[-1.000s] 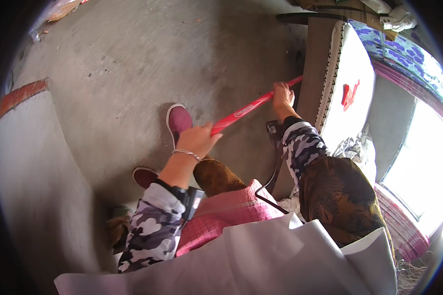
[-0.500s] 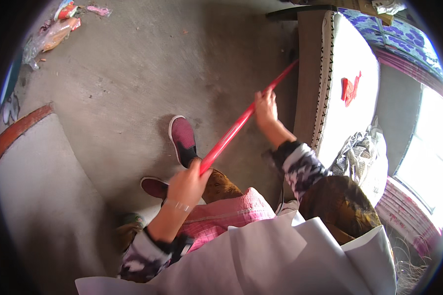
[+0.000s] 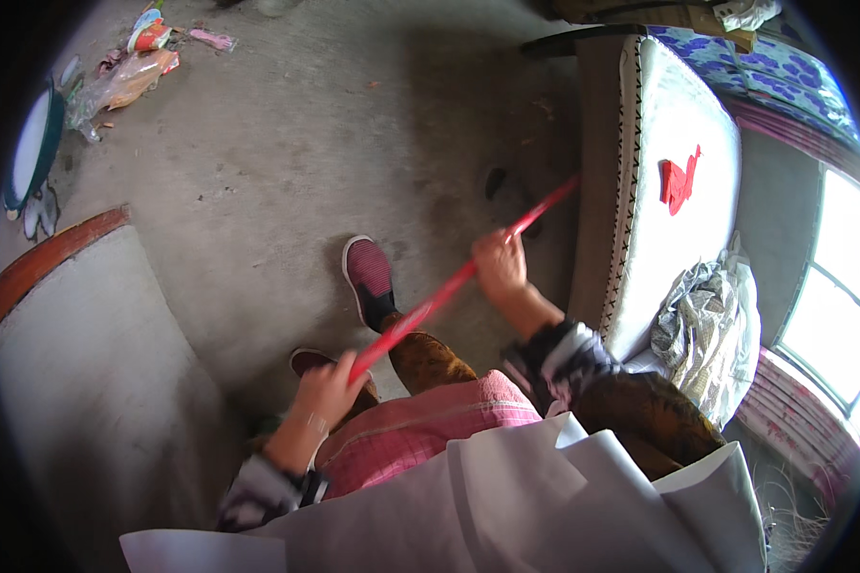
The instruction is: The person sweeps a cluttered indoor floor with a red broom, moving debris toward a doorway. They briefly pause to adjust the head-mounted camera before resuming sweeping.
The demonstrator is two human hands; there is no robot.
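A long red pole [image 3: 440, 298] slants across the middle from lower left to upper right. My left hand [image 3: 328, 390] is wrapped round its near end. Farther along, my right hand [image 3: 500, 267] grips the shaft with closed fingers. The pole's far end passes out of sight beside or under a white padded piece of furniture [image 3: 631, 191] with black cross-stitching along its edge, so I cannot tell what is fixed there. A red cut-out shape [image 3: 677, 185] lies on the furniture's white top.
Crumpled plastic wrappers [image 3: 124, 86] litter the concrete floor [image 3: 258, 172] at the far left. A pale panel with a brown edge [image 3: 62, 250] stands on the left. A silvery plastic bag [image 3: 702, 310] sits beside the furniture at right. My maroon shoe [image 3: 368, 267] is near the pole.
Both hands and the pole have shifted left and toward me, and the pole now slants less steeply. A dark spot on the floor near the furniture has come into sight.
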